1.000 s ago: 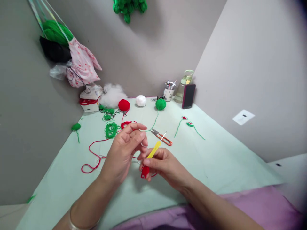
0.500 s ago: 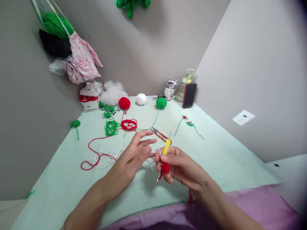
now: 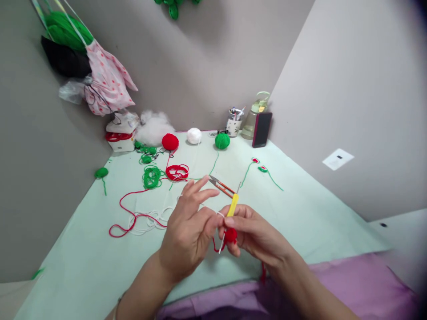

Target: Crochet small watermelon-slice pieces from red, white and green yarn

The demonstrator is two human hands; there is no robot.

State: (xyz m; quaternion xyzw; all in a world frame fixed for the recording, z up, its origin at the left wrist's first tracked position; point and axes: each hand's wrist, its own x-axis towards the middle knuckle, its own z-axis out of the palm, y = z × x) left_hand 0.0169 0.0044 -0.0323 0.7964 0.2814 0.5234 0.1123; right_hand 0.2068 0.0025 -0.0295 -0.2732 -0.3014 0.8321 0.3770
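Note:
My right hand is closed around a crochet hook with a yellow grip. Its metal tip points down toward me. A small red crochet piece sits in the same fingers, beside the hook's shaft. My left hand is right up against it, thumb and a finger pinched at a strand of white yarn, the other fingers stretched out. The pinch itself is partly hidden. Just beyond the hands lie orange-handled thread snips, partly covered by the hook's grip.
Loose white yarn and a red strand lie on the left. Behind are red, white and green yarn balls, stuffing, a pen cup, a bottle and a phone.
My left hand has turned and moved right, its thumb side now against my right fingers at the white yarn. The right hand keeps the hook and red piece. The view has shifted slightly.

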